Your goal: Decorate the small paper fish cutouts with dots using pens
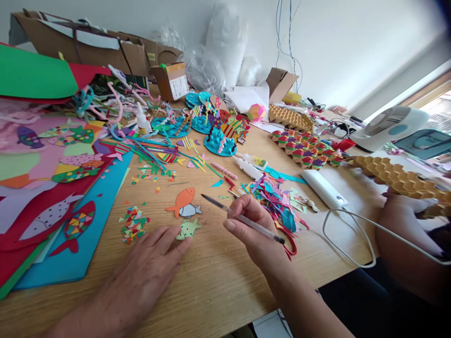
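Observation:
My right hand (252, 223) grips a pen (253, 224) between thumb and fingers, its tip raised above the table and pointing up to the left. With fingers stretched out, my left hand (151, 263) lies flat on the table, its fingertips at the edge of a small green paper fish (188, 229) with dark dots. Just beyond that lies a pale grey paper fish (189, 210) with a dark outline. An orange paper fish (185, 199) partly overlaps it. Left of these, small coloured paper scraps (135, 224) form a pile.
Red scissors (291, 244) lie beside my right hand, partly hidden by it. Paper strips (271, 197), glue bottles (248, 167) and a white power bank (324, 188) with a cable are further right. Coloured sheets (88, 253) stack at left. Another person's arm (401, 230) rests by egg-carton pieces (398, 180).

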